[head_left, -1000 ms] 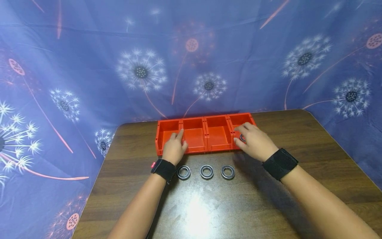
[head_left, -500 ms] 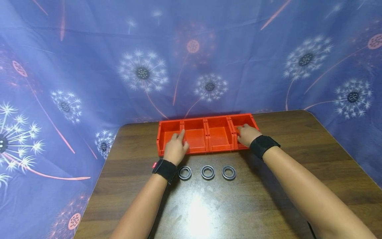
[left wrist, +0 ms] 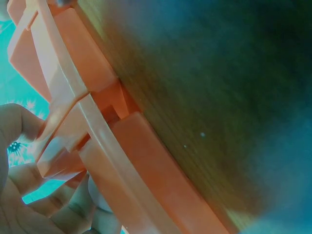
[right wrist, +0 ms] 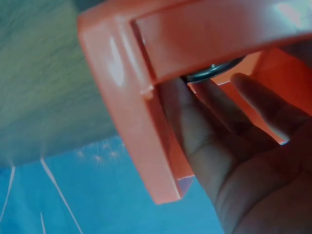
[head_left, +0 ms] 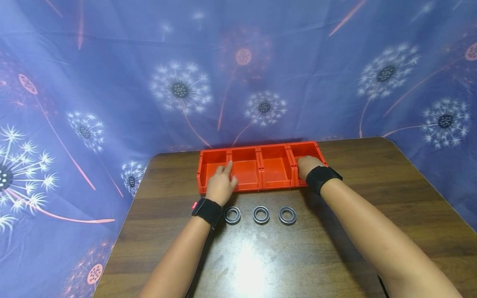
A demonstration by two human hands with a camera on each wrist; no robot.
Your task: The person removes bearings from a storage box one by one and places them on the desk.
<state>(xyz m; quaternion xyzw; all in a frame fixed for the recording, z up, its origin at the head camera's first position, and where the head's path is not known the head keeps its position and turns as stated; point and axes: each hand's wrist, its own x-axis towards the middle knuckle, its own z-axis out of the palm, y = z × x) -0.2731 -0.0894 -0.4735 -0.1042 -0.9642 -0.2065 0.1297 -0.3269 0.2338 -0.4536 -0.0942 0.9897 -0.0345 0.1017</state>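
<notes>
A row of joined red storage bins (head_left: pixel 277 183) stands at the back of the table. My left hand (head_left: pixel 220 187) straddles the divider between the two left bins; in the left wrist view its thumb and fingers grip the red plastic from both sides. My right hand (head_left: pixel 308 166) reaches down into the rightmost bin. In the right wrist view its fingertips hold the edge of a ball bearing (right wrist: pixel 214 71), mostly hidden behind the bin's front wall. Three more bearings lie flat in front of the bins: left (head_left: pixel 232 222), middle (head_left: pixel 255 215) and right (head_left: pixel 281 216).
The bins stand on a dark wood-grain table (head_left: pixel 167 244) with a bright glare patch near its front. Behind them hangs a blue cloth (head_left: pixel 298 49) with dandelion prints. Low front walls and dividers (head_left: pixel 289 165) separate the bins.
My right hand has moved left and down into the rightmost bin with the bearing, which no longer shows in the head view. The left hand keeps its place on the divider.
</notes>
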